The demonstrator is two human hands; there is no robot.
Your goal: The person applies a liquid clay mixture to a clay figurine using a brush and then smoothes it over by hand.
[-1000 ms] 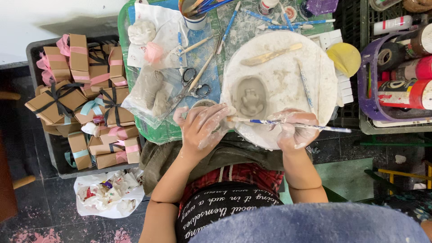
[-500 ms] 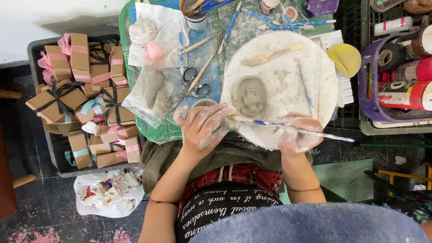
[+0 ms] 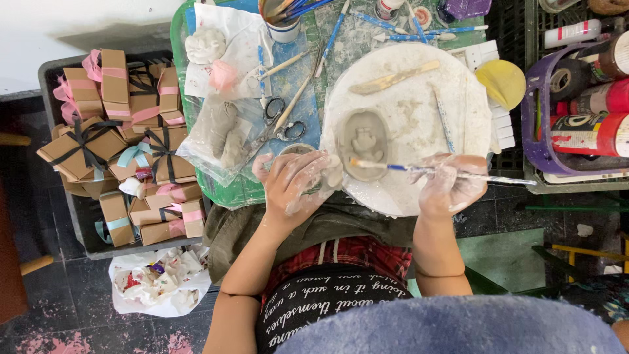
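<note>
Two hands, both coated in pale clay, work at the near edge of the surface. The left hand (image 3: 296, 185) rests palm down with fingers spread and grips nothing; its fingertips lie against the near left side of the clay piece (image 3: 362, 143). The right hand (image 3: 451, 185) is closed on a thin paintbrush (image 3: 445, 174), which lies almost level from right to left. The brush tip meets the near rim of the clay piece.

The clay piece is a grey oval with a raised rim and a small relief figure inside. It sits on the left part of a round white board (image 3: 419, 118). On that board, beyond the piece, lies a flat wooden modelling tool (image 3: 393, 78); a slim blue-flecked tool (image 3: 444, 121) lies to its right.

Left of the board, scissors (image 3: 283, 121) rest on a green mat (image 3: 196, 118), beside a clear plastic bag (image 3: 219, 141) holding grey clay. Farther off stands a cup of brushes (image 3: 283, 19). A yellow disc (image 3: 501, 82) lies right of the board, next to a purple basket (image 3: 540, 111) of bottles. A grey tray (image 3: 52, 78) of ribboned brown boxes sits far left.
</note>
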